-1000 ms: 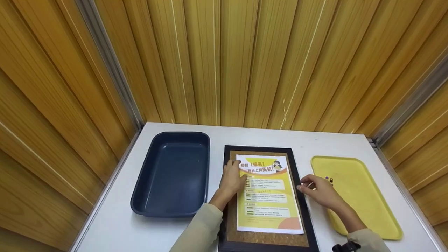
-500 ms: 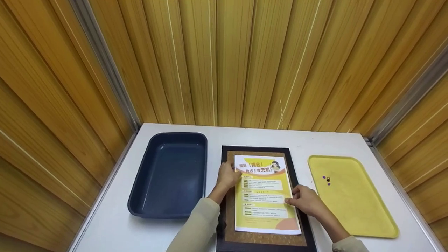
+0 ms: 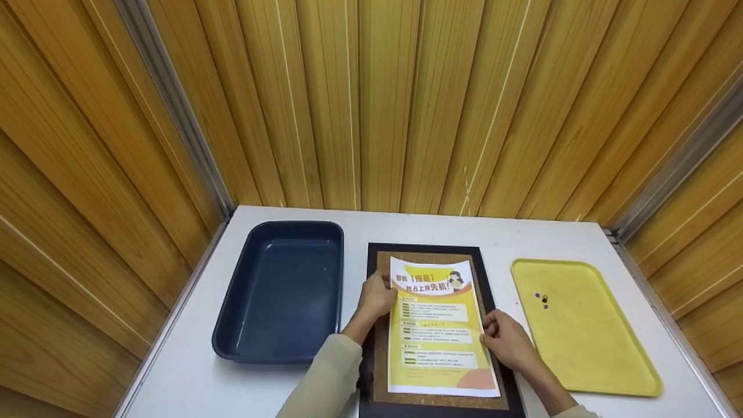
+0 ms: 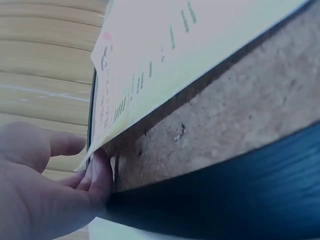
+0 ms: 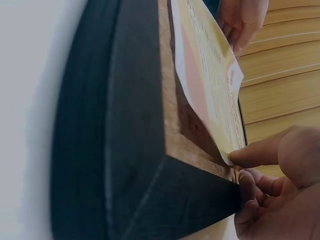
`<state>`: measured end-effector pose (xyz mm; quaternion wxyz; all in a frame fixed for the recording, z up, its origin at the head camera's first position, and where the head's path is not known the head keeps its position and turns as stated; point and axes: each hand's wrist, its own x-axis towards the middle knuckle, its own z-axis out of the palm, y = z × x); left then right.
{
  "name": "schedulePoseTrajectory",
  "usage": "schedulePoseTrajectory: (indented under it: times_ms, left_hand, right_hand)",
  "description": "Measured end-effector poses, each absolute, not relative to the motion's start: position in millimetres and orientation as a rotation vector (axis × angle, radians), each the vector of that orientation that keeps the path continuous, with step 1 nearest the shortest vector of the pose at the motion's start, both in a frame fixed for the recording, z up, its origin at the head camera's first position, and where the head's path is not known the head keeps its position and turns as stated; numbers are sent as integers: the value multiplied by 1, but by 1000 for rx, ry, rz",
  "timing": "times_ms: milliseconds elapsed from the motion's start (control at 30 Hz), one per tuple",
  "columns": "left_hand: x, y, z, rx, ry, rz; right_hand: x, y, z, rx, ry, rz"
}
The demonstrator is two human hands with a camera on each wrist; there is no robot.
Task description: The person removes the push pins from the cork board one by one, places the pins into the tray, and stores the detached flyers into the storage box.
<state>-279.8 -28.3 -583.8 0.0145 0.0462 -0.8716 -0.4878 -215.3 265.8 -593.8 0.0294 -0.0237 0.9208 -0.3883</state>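
A yellow and white printed poster (image 3: pixel 435 325) lies over a cork board (image 3: pixel 381 371) with a black frame. My left hand (image 3: pixel 375 297) pinches the poster's upper left edge, thumb on top and fingers curled beneath. At the right edge, lower down, my right hand (image 3: pixel 506 339) pinches the sheet between thumb and fingers. In the left wrist view, the poster (image 4: pixel 145 65) stands a little off the cork surface (image 4: pixel 200 130), with a shadow below it. The right wrist view also shows a gap between the paper (image 5: pixel 200 85) and the cork.
A deep dark blue tray (image 3: pixel 290 302) stands left of the board. To the right lies a shallow yellow tray (image 3: pixel 592 337) with several small dark and purple pieces (image 3: pixel 544 300). Wood-patterned walls (image 3: pixel 383 104) enclose the white table (image 3: pixel 499 232) at the back and sides.
My right hand has moved from beside the frame to the poster's right edge and taken hold of it. The poster has lifted slightly and shifted a little toward me.
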Motion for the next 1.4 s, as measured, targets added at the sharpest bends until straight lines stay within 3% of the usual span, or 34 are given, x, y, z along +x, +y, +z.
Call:
schedulePoseTrajectory:
  times_ms: [233,800,1033,1400]
  left_hand:
    - [-271,-32,-580,-15,-2753,-1499]
    - [-259,-47,-562,-94,-2706,-1673]
    - [-263,-58,-534,-117,-2642,-1636]
    - [-279,-103,-490,-100,-2586,-1649]
  right_hand:
    - [-211,265,-597,-92,2860,-1174]
    - [-199,249,-581,-27,2819,-1306]
    - [-205,246,-566,125,2621,-1649]
    - [-226,208,-546,96,2495,-1895]
